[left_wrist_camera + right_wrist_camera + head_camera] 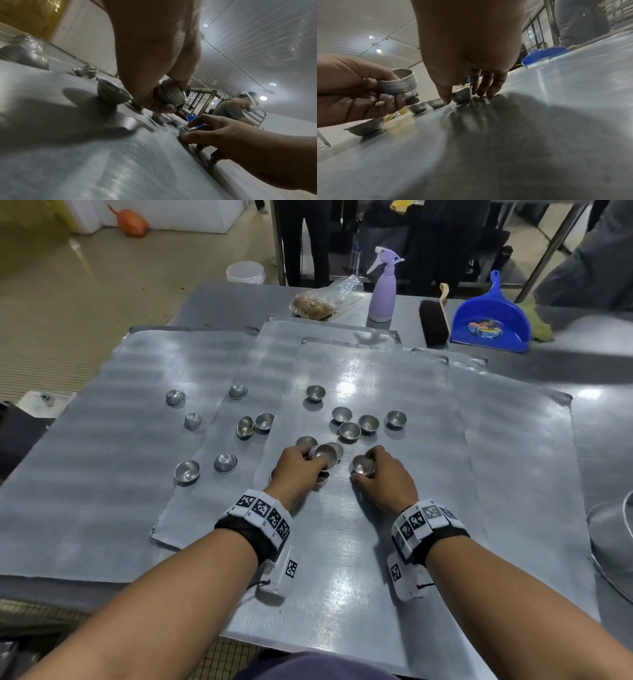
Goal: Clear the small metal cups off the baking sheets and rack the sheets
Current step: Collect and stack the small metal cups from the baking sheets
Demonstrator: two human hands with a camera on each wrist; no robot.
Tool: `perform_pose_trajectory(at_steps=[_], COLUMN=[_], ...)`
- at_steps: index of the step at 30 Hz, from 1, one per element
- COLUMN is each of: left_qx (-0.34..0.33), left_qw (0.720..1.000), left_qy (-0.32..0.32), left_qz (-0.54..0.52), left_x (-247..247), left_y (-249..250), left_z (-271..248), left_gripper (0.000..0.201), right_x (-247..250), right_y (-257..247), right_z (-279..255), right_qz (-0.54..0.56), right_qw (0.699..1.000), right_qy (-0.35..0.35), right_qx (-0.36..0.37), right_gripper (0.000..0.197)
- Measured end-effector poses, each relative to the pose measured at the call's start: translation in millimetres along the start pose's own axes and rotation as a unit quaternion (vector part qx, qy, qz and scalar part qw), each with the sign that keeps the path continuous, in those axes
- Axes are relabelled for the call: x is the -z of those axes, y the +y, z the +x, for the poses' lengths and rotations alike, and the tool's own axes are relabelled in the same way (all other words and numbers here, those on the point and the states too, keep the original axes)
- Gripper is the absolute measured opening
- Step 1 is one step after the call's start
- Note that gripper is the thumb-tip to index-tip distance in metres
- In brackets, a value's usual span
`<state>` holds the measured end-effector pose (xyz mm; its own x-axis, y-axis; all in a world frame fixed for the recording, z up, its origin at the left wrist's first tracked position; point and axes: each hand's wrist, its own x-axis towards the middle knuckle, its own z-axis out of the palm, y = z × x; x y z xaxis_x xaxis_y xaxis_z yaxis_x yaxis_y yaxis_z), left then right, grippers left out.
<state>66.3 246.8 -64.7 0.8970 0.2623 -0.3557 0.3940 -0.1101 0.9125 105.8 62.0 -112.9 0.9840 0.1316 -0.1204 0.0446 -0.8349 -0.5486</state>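
Several overlapping baking sheets cover the table; the top sheet [359,542] lies in front of me. Small metal cups are scattered on them, with a cluster [349,430] just beyond my hands and others on the left sheet [102,474]. My left hand [317,466] grips a nested stack of cups [324,455] [171,94] [399,83], held slightly above the sheet. My right hand [368,471] pinches a single cup [361,463] [462,94] between thumb and fingers; the cup stands on the top sheet.
At the table's far side stand a lilac spray bottle [383,292], a brush [433,320], a blue dustpan [489,323] and a plastic bag [318,302]. A metal bowl [613,546] sits at the right edge. People stand behind the table.
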Motion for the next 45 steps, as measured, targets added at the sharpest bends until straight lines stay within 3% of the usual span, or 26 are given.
perform_pose_trajectory(at_steps=[3,5,13,22,28,35,43,45], left_qx=[0.01,0.013,-0.001,-0.015,-0.021,-0.006,0.049,0.061], left_qw=[1.0,1.0,0.999,0.999,0.998,0.996,0.969,0.957], left_qy=[0.0,0.004,0.005,0.031,0.05,0.089,0.114,0.119], left_qz=[0.013,0.025,0.032,0.003,-0.032,-0.029,-0.214,-0.257], left_x=[-3.0,-5.4,-6.8,12.3,32.3,65.8,91.3,95.1], left_y=[-0.2,1.0,-3.6,-10.7,-11.3,-19.0,-23.4,-23.7], left_z=[0.3,-1.1,-14.3,-24.9,-34.4,-40.8,-42.9,-40.7], left_gripper=[0.019,0.013,0.016,0.009,0.011,0.009,0.016,0.031], right_x=[1.3,2.2,0.5,4.3,6.3,-6.8,-26.0,-29.8], right_y=[0.9,0.6,-2.5,-23.8,-57.7,-95.6,-127.5,-133.8], right_z=[1.4,1.1,-17.2,-43.7,-55.3,-57.8,-55.6,-54.4], right_qz=[0.014,-0.009,-0.038,0.045,0.084,0.114,0.108,0.099], right_qw=[1.0,1.0,0.999,0.998,0.99,0.981,0.975,0.975], right_qy=[-0.011,-0.021,-0.028,0.012,0.042,0.028,-0.016,-0.026], right_qx=[0.005,0.008,0.011,0.052,0.109,0.153,0.192,0.196], right_gripper=[0.067,0.072,0.057,0.045,0.048,0.052,0.055,0.056])
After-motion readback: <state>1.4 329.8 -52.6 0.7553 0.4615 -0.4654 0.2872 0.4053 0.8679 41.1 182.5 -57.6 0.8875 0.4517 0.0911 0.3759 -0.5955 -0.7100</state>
